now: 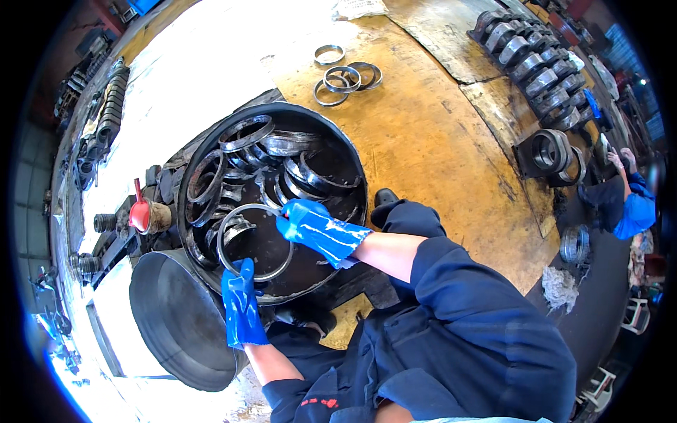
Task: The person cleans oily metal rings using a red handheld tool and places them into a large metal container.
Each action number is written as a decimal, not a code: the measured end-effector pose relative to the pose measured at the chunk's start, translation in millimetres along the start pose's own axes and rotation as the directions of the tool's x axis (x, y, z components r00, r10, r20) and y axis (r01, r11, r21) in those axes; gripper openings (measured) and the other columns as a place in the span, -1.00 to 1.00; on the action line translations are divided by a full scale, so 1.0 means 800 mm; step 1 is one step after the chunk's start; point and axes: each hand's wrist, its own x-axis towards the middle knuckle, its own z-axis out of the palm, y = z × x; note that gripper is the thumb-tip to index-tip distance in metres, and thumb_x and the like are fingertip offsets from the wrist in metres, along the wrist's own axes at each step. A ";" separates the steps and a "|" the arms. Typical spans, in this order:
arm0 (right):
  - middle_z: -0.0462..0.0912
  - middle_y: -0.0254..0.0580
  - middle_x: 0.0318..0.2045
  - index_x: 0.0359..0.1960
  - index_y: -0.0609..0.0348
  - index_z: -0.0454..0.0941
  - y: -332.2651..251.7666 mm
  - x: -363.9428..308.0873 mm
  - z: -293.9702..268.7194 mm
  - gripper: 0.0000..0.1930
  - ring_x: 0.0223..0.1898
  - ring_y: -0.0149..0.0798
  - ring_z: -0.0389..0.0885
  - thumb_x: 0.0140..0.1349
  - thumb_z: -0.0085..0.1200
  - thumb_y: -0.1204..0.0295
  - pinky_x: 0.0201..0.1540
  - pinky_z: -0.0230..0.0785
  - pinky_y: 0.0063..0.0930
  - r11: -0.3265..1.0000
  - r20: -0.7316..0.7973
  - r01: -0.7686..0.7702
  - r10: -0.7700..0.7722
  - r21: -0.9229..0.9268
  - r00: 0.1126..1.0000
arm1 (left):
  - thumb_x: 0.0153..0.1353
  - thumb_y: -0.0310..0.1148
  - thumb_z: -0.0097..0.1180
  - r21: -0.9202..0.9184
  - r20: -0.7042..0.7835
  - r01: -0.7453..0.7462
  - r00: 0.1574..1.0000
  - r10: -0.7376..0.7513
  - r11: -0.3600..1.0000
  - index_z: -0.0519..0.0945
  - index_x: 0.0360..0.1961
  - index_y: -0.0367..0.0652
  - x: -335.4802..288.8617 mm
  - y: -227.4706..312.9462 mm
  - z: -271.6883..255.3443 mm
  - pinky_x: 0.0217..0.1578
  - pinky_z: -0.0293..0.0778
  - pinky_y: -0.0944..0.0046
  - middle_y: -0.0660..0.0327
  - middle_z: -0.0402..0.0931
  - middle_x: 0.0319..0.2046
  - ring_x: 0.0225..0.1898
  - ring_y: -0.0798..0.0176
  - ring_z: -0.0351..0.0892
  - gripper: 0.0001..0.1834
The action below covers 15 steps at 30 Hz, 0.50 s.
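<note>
Between my gloved hands I hold a thin metal ring [227, 224] over a large round black tub [350, 151]. My left hand [241, 296], in a wet blue rubber glove, grips the ring's near lower edge. On its upper right side, my right hand [310, 224], gloved the same way, has its fingers closed round the rim. Inside the tub lie several dark, wet-looking metal rings [247, 134] and curved ring pieces [303, 180], heaped mostly toward the far and left sides. Dark liquid seems to cover the tub's bottom.
Several clean metal rings [343, 80] lie on the brown floor ahead. An empty dark drum [180, 328] leans by the tub. A red scoop [139, 213] rests on a small bucket [161, 217] at left. Ribbed metal parts [539, 74] stand at far right, near a co-worker in blue [635, 204].
</note>
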 end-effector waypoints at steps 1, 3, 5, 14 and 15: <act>0.72 0.10 -0.38 -0.28 0.10 0.74 -0.001 0.003 0.001 -0.69 -0.32 0.15 0.73 0.20 0.09 0.16 -0.23 0.56 -0.08 1.000 0.027 -0.026 0.026 -0.017 0.999 | 0.32 -0.15 0.18 -0.004 -0.009 -0.011 1.000 0.011 1.000 0.60 -0.03 -0.35 -0.001 0.000 -0.001 -0.65 0.51 0.26 0.06 0.66 -0.35 -0.51 0.17 0.67 -0.57; 0.72 0.09 -0.39 -0.29 0.10 0.74 -0.001 0.002 0.002 -0.69 -0.33 0.14 0.73 0.21 0.10 0.16 -0.23 0.55 -0.08 1.000 0.013 -0.031 0.031 -0.003 0.999 | 0.31 -0.15 0.18 -0.017 -0.011 -0.011 1.000 0.011 1.000 0.61 -0.05 -0.35 -0.003 0.004 0.001 -0.67 0.49 0.27 0.07 0.65 -0.40 -0.55 0.19 0.65 -0.58; 0.72 0.08 -0.41 -0.29 0.10 0.74 0.002 0.003 0.002 -0.70 -0.34 0.14 0.73 0.21 0.10 0.16 -0.25 0.55 -0.08 0.999 0.009 -0.031 0.031 0.008 0.999 | 0.29 -0.16 0.19 -0.032 -0.016 -0.010 1.000 0.010 0.999 0.61 -0.06 -0.36 -0.005 0.006 0.004 -0.68 0.49 0.27 0.07 0.64 -0.42 -0.58 0.20 0.63 -0.58; 0.71 0.06 -0.48 -0.38 0.14 0.74 0.001 0.002 0.007 -0.74 -0.43 0.15 0.71 0.18 0.14 0.23 -0.32 0.56 -0.01 1.000 -0.080 0.009 -0.008 0.021 0.997 | 0.19 -0.19 0.21 -0.129 -0.031 -0.005 1.000 0.001 0.992 0.63 -0.12 -0.33 0.006 0.000 0.009 -0.74 0.43 0.23 0.06 0.58 -0.55 -0.71 0.13 0.55 -0.60; 0.71 0.07 -0.48 -0.38 0.14 0.74 0.002 0.002 0.008 -0.74 -0.43 0.15 0.71 0.18 0.14 0.23 -0.32 0.56 -0.01 1.000 -0.076 0.010 -0.009 0.022 0.997 | 0.18 -0.19 0.21 -0.136 -0.034 0.001 0.999 -0.006 0.991 0.64 -0.13 -0.33 0.007 0.000 0.010 -0.75 0.42 0.23 0.06 0.57 -0.55 -0.71 0.13 0.55 -0.60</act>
